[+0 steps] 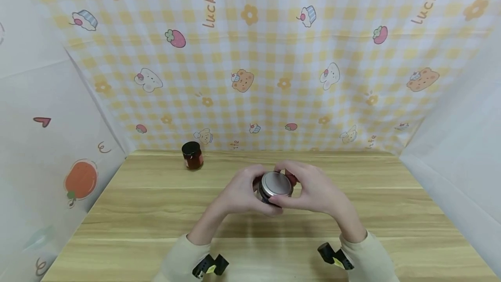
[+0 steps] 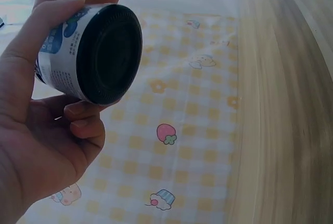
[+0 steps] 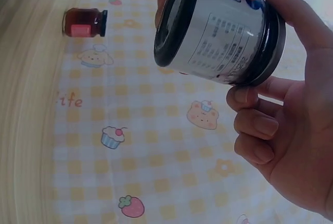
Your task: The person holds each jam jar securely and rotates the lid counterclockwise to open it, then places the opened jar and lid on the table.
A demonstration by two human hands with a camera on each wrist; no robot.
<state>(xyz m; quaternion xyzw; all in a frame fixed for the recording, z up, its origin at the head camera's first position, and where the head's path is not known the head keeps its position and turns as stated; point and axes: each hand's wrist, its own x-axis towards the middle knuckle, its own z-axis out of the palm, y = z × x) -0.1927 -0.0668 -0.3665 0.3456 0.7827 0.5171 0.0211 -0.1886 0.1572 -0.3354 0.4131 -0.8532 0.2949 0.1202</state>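
Note:
Above the table, both hands hold one jar of dark contents with a white printed label and a silver lid. My left hand grips the body of the jar from the left; in the left wrist view its thumb lies along the label and the dark base faces the camera. My right hand pinches the lid's edge between thumb and index finger, as the right wrist view shows. The other right fingers curl below the lid. The jar is tilted a little in the head view.
A smaller jar with a black lid and reddish-brown contents stands at the table's back left. The wooden table meets a yellow checked cloth behind. White sheets hang at both sides.

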